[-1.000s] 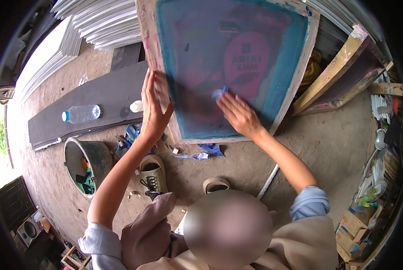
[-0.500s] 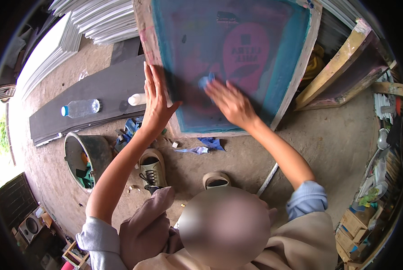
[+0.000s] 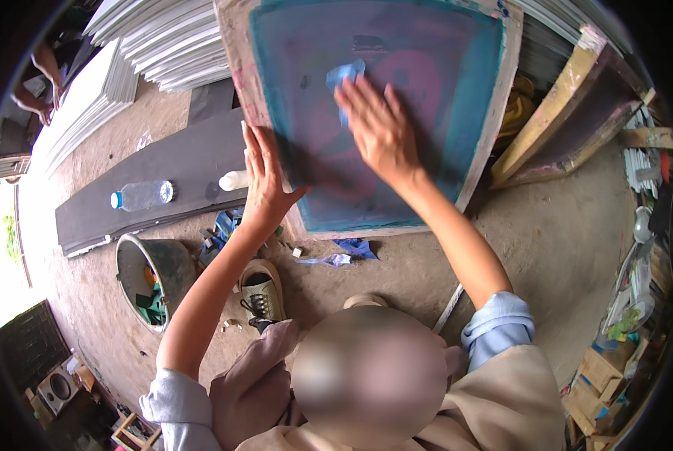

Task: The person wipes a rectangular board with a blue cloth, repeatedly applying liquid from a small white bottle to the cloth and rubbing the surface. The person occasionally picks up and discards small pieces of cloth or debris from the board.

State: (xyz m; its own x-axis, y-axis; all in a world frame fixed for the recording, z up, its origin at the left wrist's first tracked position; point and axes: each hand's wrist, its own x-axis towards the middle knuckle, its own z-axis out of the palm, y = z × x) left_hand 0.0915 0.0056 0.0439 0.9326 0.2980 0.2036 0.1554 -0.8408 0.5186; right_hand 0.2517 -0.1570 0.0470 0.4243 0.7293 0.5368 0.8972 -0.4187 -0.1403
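Observation:
A wooden-framed printing screen (image 3: pixel 457 90), with teal edges and a purplish mesh, stands tilted before me. Against its mesh my right hand (image 3: pixel 381 135) presses a crumpled blue rag (image 3: pixel 345 74) under its outstretched fingers. The rag partly sticks out past the fingertips. At the screen's left wooden edge, my left hand (image 3: pixel 267 180) lies with fingers extended and thumb apart, steadying against the frame. A white bottle (image 3: pixel 233 180) lies just left of that hand, partly hidden by it. Faint pink printed shapes show through the mesh.
A clear water bottle (image 3: pixel 145 196) lies on dark boards (image 3: pixel 88 214). Near my left forearm stands a bucket (image 3: pixel 175 259) with scraps inside. Blue rags (image 3: pixel 357 248) litter the floor. Another wooden frame (image 3: pixel 554 113) leans at right. White sheets (image 3: pixel 100 98) are stacked far left, beside another person's hands (image 3: pixel 49 101).
My right hand has moved up the mesh with the blue rag, which now shows more. My left hand stays at the frame's edge. Another person's hands have appeared at far left.

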